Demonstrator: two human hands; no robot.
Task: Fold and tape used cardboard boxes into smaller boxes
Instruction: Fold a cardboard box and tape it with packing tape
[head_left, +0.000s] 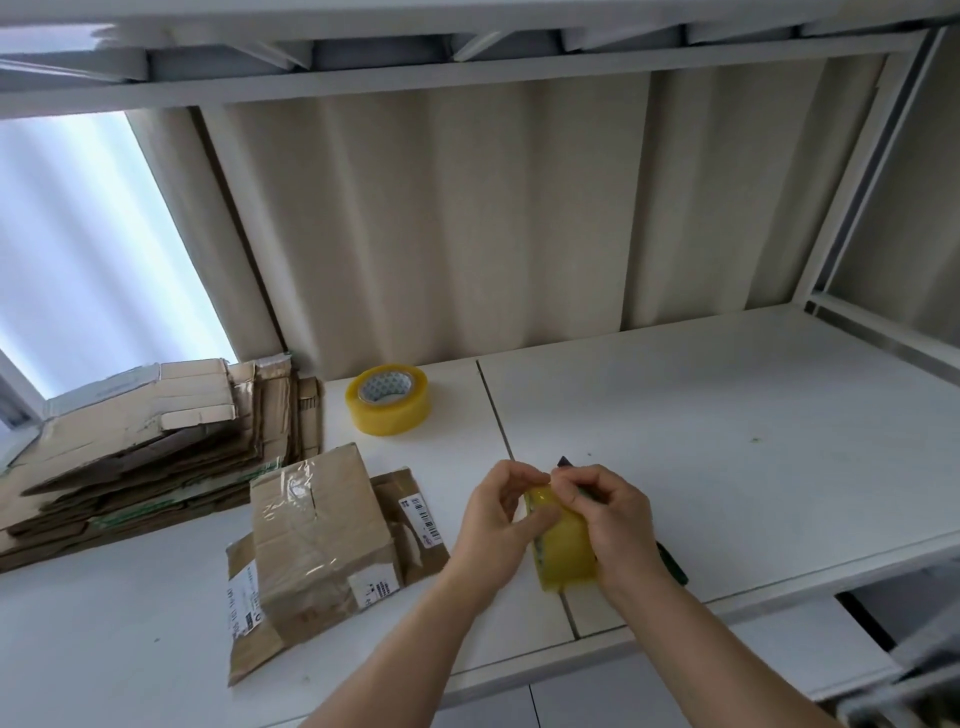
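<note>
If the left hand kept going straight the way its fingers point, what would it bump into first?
The left hand points right, at the yellow tape roll it already pinches, held in the right hand. So it would likely meet that roll first, with the right hand just behind, though depth is hard to judge.

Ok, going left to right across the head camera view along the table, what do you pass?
Stack of flattened cardboard → folded cardboard box → left hand → tape roll held in both hands → right hand. A second tape roll stands farther back, above the box.
</note>
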